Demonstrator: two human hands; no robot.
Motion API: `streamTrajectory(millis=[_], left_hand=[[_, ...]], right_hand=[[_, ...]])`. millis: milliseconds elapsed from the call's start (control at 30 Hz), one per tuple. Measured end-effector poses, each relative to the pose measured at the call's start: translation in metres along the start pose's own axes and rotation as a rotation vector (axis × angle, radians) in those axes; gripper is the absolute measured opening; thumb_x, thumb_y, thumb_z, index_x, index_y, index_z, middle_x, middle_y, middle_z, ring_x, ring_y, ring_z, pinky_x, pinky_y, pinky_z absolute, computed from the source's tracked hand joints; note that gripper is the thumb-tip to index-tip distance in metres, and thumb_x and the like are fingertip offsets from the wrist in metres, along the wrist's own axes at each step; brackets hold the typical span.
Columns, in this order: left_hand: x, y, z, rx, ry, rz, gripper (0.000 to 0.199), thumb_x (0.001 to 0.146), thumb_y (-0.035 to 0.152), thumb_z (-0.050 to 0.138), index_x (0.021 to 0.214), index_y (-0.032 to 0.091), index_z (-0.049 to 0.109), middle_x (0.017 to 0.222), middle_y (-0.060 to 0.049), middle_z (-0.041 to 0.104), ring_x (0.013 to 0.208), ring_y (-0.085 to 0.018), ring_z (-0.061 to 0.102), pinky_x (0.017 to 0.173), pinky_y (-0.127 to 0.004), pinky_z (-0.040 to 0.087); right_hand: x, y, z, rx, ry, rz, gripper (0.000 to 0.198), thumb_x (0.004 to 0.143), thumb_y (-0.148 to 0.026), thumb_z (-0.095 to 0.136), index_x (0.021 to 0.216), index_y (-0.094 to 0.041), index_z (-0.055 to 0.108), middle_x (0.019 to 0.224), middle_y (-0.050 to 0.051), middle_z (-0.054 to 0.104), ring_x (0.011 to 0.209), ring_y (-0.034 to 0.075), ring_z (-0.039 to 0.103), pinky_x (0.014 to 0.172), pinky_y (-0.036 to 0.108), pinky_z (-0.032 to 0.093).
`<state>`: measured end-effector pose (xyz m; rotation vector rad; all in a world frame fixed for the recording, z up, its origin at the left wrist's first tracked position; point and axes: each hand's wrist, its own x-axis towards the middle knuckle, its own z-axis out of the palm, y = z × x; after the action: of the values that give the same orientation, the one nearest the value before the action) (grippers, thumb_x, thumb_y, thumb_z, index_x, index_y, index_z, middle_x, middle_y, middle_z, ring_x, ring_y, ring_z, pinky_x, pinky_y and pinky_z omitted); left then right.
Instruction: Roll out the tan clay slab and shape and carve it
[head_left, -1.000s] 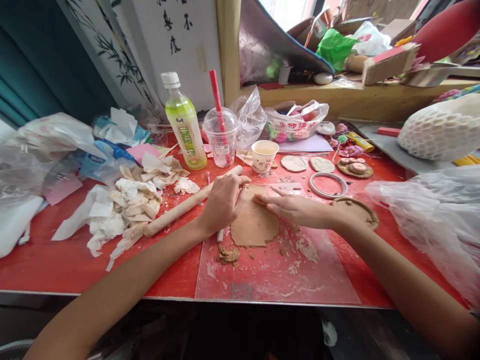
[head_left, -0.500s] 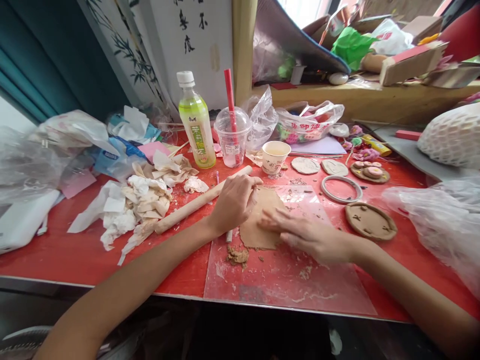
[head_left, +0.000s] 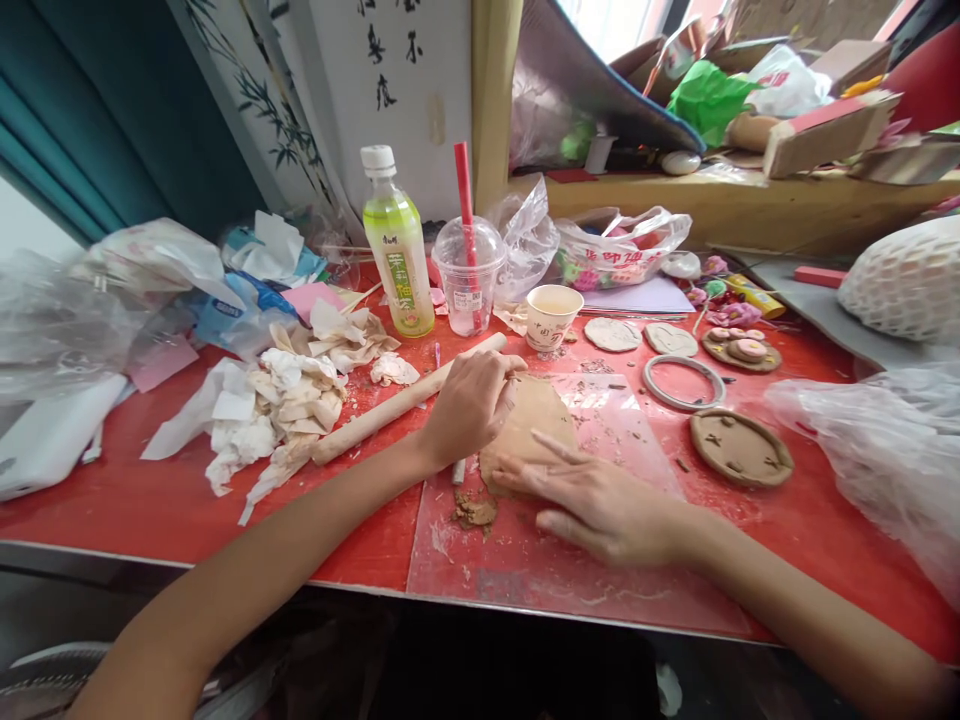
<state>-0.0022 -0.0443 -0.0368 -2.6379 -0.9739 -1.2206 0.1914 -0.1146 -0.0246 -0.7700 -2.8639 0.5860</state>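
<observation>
A thin flat slab of brown clay (head_left: 536, 415) lies on a clear plastic sheet (head_left: 615, 570). My left hand (head_left: 469, 405) is closed at the slab's left edge, and whatever its curled fingers hold is hidden. The end of a pale stick (head_left: 459, 472) shows just below that hand; whether the hand grips it I cannot tell. My right hand (head_left: 592, 495) is open, its fingers stretched over the lower part of the slab and slightly blurred. Beside my left hand lies a wooden rolling pin (head_left: 375, 412). Crumbled clay (head_left: 474, 510) sits below the slab.
Behind the slab stand a paper cup (head_left: 553, 318), a plastic cup with a red straw (head_left: 469, 275) and a drink bottle (head_left: 397, 245). Crumpled tissues (head_left: 277, 395) lie left. To the right are a ring (head_left: 684, 402), a round clay piece (head_left: 741, 447) and plastic bags (head_left: 885, 430).
My right hand has slid down and a little left across the clay slab, uncovering more of its upper right part. My left hand stays closed at the same edge.
</observation>
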Motion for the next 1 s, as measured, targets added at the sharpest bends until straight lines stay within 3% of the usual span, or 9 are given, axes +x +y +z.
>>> streamTrajectory(millis=[167, 267, 367, 467, 533, 633, 733, 900, 1000], left_hand=[[-0.001, 0.0, 0.0, 0.02, -0.012, -0.002, 0.02, 0.086, 0.012, 0.046, 0.105, 0.018, 0.044, 0.094, -0.002, 0.059, 0.089, -0.015, 0.053, 0.082, -0.03, 0.037], [-0.001, -0.001, 0.001, 0.016, -0.009, -0.006, 0.019, 0.086, 0.012, 0.046, 0.104, 0.018, 0.045, 0.094, -0.002, 0.059, 0.088, -0.015, 0.053, 0.083, -0.03, 0.037], [-0.001, -0.001, 0.0, 0.003, -0.007, -0.009, 0.018, 0.086, 0.013, 0.046, 0.103, 0.018, 0.045, 0.095, -0.002, 0.059, 0.089, -0.015, 0.053, 0.083, -0.03, 0.038], [0.0, 0.0, 0.0, 0.008, -0.006, -0.009, 0.018, 0.086, 0.013, 0.045, 0.104, 0.018, 0.045, 0.094, -0.002, 0.059, 0.089, -0.015, 0.053, 0.083, -0.03, 0.038], [0.0, 0.0, 0.0, 0.02, -0.004, -0.008, 0.018, 0.087, 0.014, 0.045, 0.104, 0.018, 0.045, 0.093, -0.002, 0.059, 0.088, -0.015, 0.053, 0.083, -0.03, 0.038], [0.0, 0.0, 0.001, 0.025, 0.012, -0.01, 0.017, 0.087, 0.014, 0.045, 0.103, 0.018, 0.045, 0.093, -0.002, 0.059, 0.088, -0.016, 0.053, 0.082, -0.03, 0.038], [-0.001, 0.0, 0.001, 0.011, 0.034, -0.01, 0.018, 0.086, 0.013, 0.045, 0.104, 0.018, 0.044, 0.094, -0.002, 0.059, 0.089, -0.016, 0.053, 0.083, -0.03, 0.038], [-0.001, 0.0, 0.001, 0.012, 0.047, -0.025, 0.018, 0.087, 0.014, 0.044, 0.104, 0.019, 0.044, 0.093, -0.002, 0.059, 0.089, -0.016, 0.053, 0.082, -0.03, 0.038], [-0.001, 0.0, 0.001, 0.001, 0.036, -0.028, 0.017, 0.087, 0.014, 0.043, 0.103, 0.019, 0.044, 0.093, -0.002, 0.059, 0.09, -0.016, 0.053, 0.083, -0.03, 0.038]], right_hand=[[0.001, 0.018, 0.002, -0.13, 0.198, 0.338, 0.051, 0.094, -0.034, 0.026, 0.143, -0.018, 0.023, 0.137, 0.006, 0.044, 0.132, 0.024, 0.029, 0.112, 0.051, 0.019], [0.003, 0.007, 0.002, -0.127, 0.114, 0.204, 0.055, 0.094, -0.038, 0.026, 0.142, -0.01, 0.025, 0.141, 0.01, 0.036, 0.135, 0.024, 0.022, 0.112, 0.045, 0.022], [0.005, -0.002, 0.001, -0.07, -0.005, 0.035, 0.054, 0.094, -0.037, 0.025, 0.143, -0.014, 0.024, 0.143, 0.005, 0.035, 0.135, 0.021, 0.021, 0.112, 0.042, 0.023], [0.006, 0.01, 0.001, -0.144, 0.13, 0.306, 0.05, 0.094, -0.039, 0.023, 0.139, -0.019, 0.034, 0.142, 0.004, 0.036, 0.135, 0.026, 0.021, 0.109, 0.048, 0.027], [0.007, 0.019, 0.002, -0.178, 0.186, 0.405, 0.052, 0.094, -0.038, 0.023, 0.141, -0.015, 0.029, 0.14, 0.007, 0.039, 0.134, 0.026, 0.023, 0.111, 0.05, 0.021], [0.01, 0.013, 0.004, -0.18, 0.138, 0.289, 0.059, 0.094, -0.04, 0.025, 0.142, -0.006, 0.023, 0.141, 0.012, 0.035, 0.135, 0.025, 0.019, 0.112, 0.045, 0.02], [0.013, 0.003, 0.003, -0.121, 0.014, 0.04, 0.052, 0.095, -0.036, 0.021, 0.142, -0.013, 0.023, 0.143, 0.006, 0.034, 0.135, 0.019, 0.024, 0.113, 0.042, 0.019], [0.014, 0.018, 0.001, -0.218, 0.211, 0.401, 0.052, 0.095, -0.036, 0.023, 0.141, -0.015, 0.027, 0.137, 0.01, 0.044, 0.132, 0.026, 0.029, 0.108, 0.052, 0.026], [0.017, 0.012, 0.004, -0.205, 0.194, 0.285, 0.056, 0.093, -0.04, 0.028, 0.142, -0.015, 0.025, 0.141, 0.01, 0.037, 0.133, 0.025, 0.026, 0.11, 0.049, 0.025]])
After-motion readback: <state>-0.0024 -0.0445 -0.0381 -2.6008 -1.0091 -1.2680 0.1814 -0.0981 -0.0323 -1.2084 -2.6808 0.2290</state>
